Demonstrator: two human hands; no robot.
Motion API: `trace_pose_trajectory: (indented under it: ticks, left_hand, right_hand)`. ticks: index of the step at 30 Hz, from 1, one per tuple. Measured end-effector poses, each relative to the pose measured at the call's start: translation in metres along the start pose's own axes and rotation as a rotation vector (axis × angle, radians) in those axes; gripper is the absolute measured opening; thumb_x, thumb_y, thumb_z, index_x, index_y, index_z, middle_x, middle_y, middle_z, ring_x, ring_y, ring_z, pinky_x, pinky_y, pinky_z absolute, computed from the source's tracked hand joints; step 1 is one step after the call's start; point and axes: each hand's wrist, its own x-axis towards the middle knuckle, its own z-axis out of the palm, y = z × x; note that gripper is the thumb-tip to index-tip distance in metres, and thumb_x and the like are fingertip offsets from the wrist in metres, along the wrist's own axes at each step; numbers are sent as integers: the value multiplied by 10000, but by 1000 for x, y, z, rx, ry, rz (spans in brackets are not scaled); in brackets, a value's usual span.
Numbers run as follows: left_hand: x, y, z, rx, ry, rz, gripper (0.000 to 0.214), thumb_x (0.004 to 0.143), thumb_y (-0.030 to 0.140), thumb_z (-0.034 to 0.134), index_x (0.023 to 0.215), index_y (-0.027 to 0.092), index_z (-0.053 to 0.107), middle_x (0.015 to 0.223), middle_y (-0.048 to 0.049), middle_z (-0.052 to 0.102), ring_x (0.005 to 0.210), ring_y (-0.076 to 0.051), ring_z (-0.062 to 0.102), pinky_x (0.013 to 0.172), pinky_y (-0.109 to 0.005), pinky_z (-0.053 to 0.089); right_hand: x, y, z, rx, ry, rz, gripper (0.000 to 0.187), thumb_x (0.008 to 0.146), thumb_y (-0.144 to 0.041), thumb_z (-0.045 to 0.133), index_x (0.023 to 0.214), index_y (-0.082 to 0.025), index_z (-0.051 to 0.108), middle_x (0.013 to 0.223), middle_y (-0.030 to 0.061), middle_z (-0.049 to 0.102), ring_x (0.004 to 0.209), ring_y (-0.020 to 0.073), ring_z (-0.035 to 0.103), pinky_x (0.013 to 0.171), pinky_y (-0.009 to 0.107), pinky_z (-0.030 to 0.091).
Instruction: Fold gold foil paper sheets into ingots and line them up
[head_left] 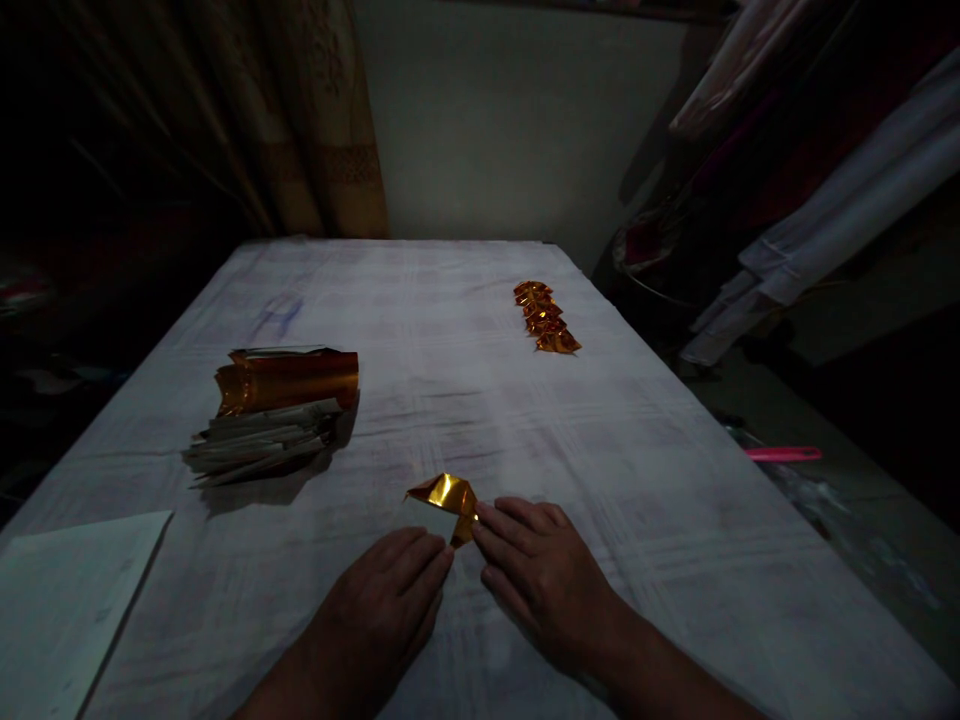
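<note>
"Left grip (390,585) and right grip (536,560) touch gold paper (447,492) just ahead of them. Are they pinching?"
"Can't tell."
"Which step?"
"Folding, I think; the next crease likely needs a firm, flat press."

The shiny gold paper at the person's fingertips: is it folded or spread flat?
Folded, at least partly: the shiny gold paper shows angled facets and sharp corners instead of one flat sheet.
</note>
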Motion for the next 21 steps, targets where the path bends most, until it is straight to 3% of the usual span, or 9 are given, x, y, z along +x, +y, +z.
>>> trace_pose_trajectory:
  ticks: [5,13,17,21]
  left_hand:
    - [8,-1,-2,-72,-61,-21,260,969,97,434,1133,152,629,977,-92,695,873,-213,668,792,-381,630]
    - [-11,-18,-7,-67,47,-58,239,957,82,463,1115,152,630,1019,-93,697,944,-205,651,864,-353,581]
    - [-29,-43,-16,69,105,-254,266,958,153,499,1198,152,611,1192,-141,672,1098,-265,618,937,-461,546]
    - [-41,-55,-11,79,28,-198,398,938,128,462,1294,224,610,1264,-103,681,1180,-273,617,1034,-531,480]
  right_hand:
    - [1,-5,-3,-30,-48,8,276,969,-317,614,1234,-259,666,1371,56,655,1174,282,586,864,429,443]
    - [7,-8,-1,25,52,61,232,988,-231,545,1184,-219,669,1259,43,719,1106,250,621,880,407,477]
    - [9,-15,5,23,48,113,229,961,-212,558,1160,-212,672,1275,52,711,1097,258,628,863,416,505]
    - [6,-18,9,-7,65,120,314,939,-189,557,1240,-205,647,1299,70,698,1124,275,622,863,432,517]
